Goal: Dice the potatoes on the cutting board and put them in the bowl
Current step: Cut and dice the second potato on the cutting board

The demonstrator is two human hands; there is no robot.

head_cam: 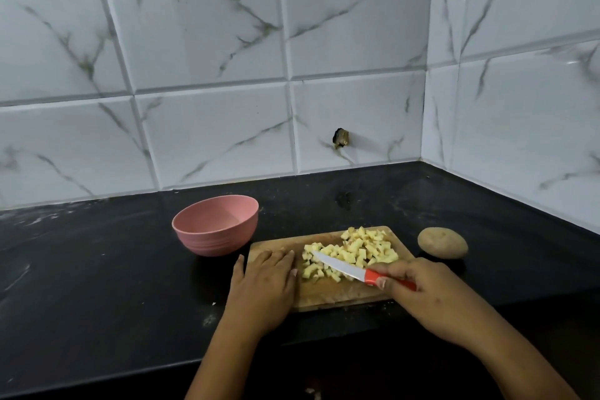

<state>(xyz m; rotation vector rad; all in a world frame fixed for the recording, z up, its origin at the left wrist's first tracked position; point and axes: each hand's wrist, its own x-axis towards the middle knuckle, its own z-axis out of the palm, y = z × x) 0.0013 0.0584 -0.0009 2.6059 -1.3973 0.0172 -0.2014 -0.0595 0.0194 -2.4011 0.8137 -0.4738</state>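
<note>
Left hand [266, 279] flat on cutting board [328, 294], right hand [425, 295] w/ closed grip on knife [344, 267]: sweep potato dice [354, 252] together w/ blade flat, twd bowl [216, 226].

no text, labels or numbers can be read anywhere.

A wooden cutting board [328, 289] is set on the black table [97, 269], with diced potato [354, 252] piled on it. The left hand [264, 282] is laid flat on the board's left end. A red-handled knife [354, 269] is held in the right hand [428, 295], its blade among the dice. An empty pink bowl [216, 226] and a whole potato [442, 242] are placed beside the board
</note>
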